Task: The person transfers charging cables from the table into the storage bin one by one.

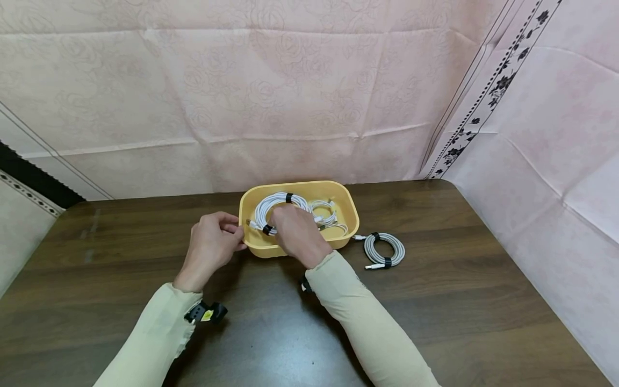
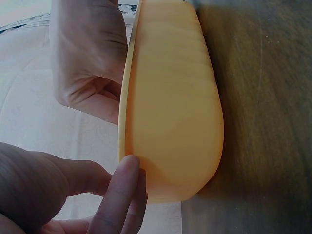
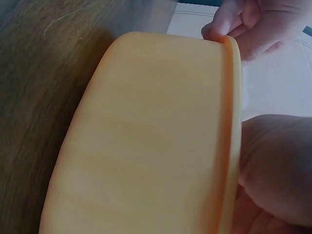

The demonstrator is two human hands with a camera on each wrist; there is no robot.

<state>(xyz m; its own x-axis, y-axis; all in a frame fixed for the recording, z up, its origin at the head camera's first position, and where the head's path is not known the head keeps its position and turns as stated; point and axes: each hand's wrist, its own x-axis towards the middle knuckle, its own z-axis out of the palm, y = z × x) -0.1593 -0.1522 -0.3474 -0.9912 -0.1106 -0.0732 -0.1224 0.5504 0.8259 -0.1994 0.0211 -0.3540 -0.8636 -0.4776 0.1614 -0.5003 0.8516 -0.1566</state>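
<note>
A yellow plastic bin (image 1: pixel 265 251) stands at the back of the table. My left hand (image 1: pixel 213 243) pinches its left end at the rim; in the left wrist view the fingers (image 2: pixel 119 187) lie against the outer wall (image 2: pixel 170 107). My right hand (image 1: pixel 301 232) reaches over the front rim into the bin, at a large coiled white cable (image 1: pixel 263 208) bound with black straps. Its fingertips are hidden by the hand itself and by the bin wall in the right wrist view, so its hold on the cable is unclear.
A smaller coiled white cable (image 1: pixel 333 216) lies in the right part of the bin. On the table (image 1: pixel 464 301), just right of the bin, rests a grey-white coiled cable (image 1: pixel 399 250) with black straps. Patterned cloth (image 1: pixel 271 97) hangs behind the table's back edge.
</note>
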